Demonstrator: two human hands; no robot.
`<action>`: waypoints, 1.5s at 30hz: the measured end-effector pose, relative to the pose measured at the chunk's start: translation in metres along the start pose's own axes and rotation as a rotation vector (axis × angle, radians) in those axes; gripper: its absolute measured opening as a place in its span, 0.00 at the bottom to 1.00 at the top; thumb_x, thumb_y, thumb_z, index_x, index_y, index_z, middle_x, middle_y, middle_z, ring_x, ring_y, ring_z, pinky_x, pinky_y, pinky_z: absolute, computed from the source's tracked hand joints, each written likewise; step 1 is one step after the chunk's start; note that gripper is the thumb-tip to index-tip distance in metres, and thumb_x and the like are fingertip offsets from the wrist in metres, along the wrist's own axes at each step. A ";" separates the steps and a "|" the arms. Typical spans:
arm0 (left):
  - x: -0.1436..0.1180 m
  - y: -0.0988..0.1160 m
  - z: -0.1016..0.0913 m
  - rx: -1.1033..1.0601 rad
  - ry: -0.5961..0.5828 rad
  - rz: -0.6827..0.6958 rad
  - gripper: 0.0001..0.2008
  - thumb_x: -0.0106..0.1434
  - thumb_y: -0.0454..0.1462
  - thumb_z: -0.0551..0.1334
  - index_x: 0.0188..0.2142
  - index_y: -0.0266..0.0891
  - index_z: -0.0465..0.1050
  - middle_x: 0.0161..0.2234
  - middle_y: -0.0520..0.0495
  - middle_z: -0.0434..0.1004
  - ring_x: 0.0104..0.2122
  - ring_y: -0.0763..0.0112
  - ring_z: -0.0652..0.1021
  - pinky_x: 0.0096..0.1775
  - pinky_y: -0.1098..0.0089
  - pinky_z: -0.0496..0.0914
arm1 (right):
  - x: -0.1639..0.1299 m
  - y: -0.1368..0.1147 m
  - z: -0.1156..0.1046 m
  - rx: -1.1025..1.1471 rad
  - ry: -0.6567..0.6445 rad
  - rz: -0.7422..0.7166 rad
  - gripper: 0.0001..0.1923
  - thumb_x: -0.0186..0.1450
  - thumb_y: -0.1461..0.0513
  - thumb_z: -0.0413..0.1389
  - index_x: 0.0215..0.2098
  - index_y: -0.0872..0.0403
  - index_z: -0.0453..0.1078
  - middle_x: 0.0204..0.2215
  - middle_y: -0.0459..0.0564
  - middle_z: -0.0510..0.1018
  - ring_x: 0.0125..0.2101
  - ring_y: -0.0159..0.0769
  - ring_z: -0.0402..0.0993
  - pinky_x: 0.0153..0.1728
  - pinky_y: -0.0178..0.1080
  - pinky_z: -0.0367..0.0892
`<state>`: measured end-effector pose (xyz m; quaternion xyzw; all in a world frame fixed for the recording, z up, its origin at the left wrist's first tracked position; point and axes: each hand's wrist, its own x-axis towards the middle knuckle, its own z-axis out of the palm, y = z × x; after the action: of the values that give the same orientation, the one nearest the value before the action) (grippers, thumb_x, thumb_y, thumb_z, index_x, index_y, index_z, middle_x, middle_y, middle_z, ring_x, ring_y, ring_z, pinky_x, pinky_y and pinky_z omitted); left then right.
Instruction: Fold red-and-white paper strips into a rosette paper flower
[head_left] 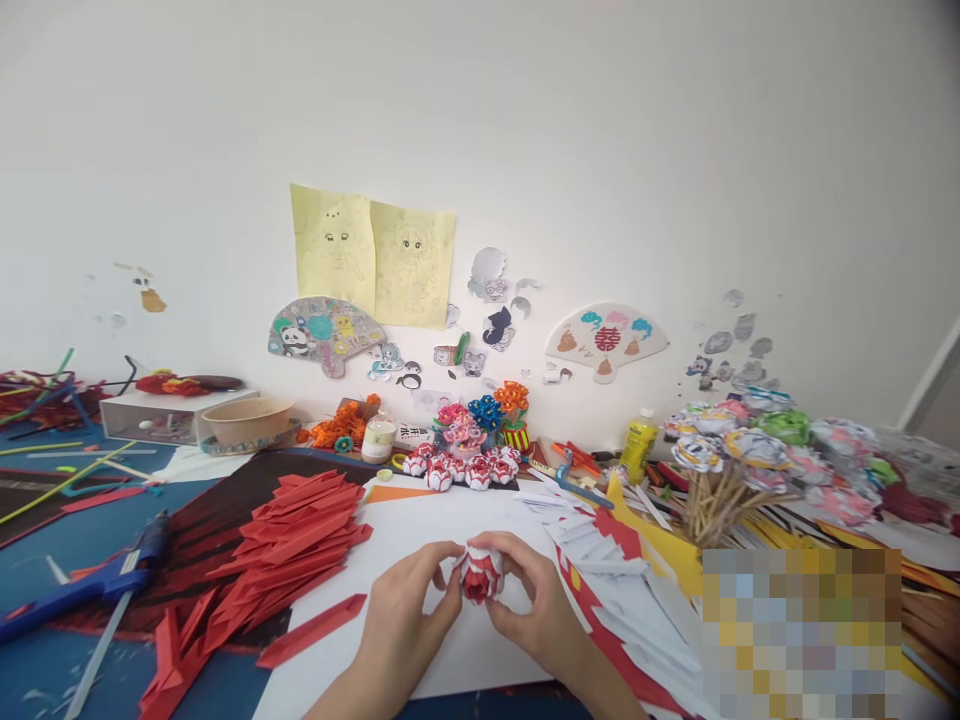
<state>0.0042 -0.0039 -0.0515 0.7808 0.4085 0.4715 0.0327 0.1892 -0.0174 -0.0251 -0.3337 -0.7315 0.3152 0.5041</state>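
A small red and white paper flower (480,575) is held between both hands above a white sheet (480,672). My left hand (411,612) pinches its left side with thumb and fingers. On the other side, my right hand (534,598) grips it the same way. Folded red paper strips (292,545) lie in a heap left of the hands, with one strip (311,630) apart on the sheet. Folded white strips (611,570) are spread to the right. Several finished red and white flowers (461,468) stand in rows behind the sheet.
A blue glue gun (139,560) lies at the left. Behind are a beige bowl (249,420), a glass jar (379,438) and a yellow bottle (637,448). Paper flowers on sticks (739,450) stand at the right. A white wall (480,120) closes off the back.
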 end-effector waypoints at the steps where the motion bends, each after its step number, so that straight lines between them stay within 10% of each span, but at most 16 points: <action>1: 0.000 0.000 0.000 0.000 0.005 -0.006 0.11 0.62 0.33 0.58 0.44 0.45 0.69 0.29 0.54 0.78 0.27 0.71 0.78 0.30 0.72 0.71 | 0.000 0.000 0.000 0.003 -0.008 0.002 0.31 0.49 0.76 0.51 0.49 0.49 0.70 0.46 0.49 0.75 0.45 0.42 0.72 0.45 0.40 0.68; 45: 0.005 0.007 -0.010 -0.197 -0.008 0.041 0.09 0.67 0.33 0.54 0.45 0.43 0.69 0.41 0.47 0.78 0.38 0.68 0.77 0.36 0.72 0.70 | 0.000 0.005 0.000 0.061 0.020 -0.023 0.27 0.53 0.76 0.53 0.49 0.49 0.68 0.46 0.49 0.73 0.48 0.40 0.70 0.50 0.40 0.68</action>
<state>0.0020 -0.0081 -0.0395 0.7838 0.3440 0.5070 0.1014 0.1895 -0.0143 -0.0290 -0.3129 -0.7202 0.3283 0.5250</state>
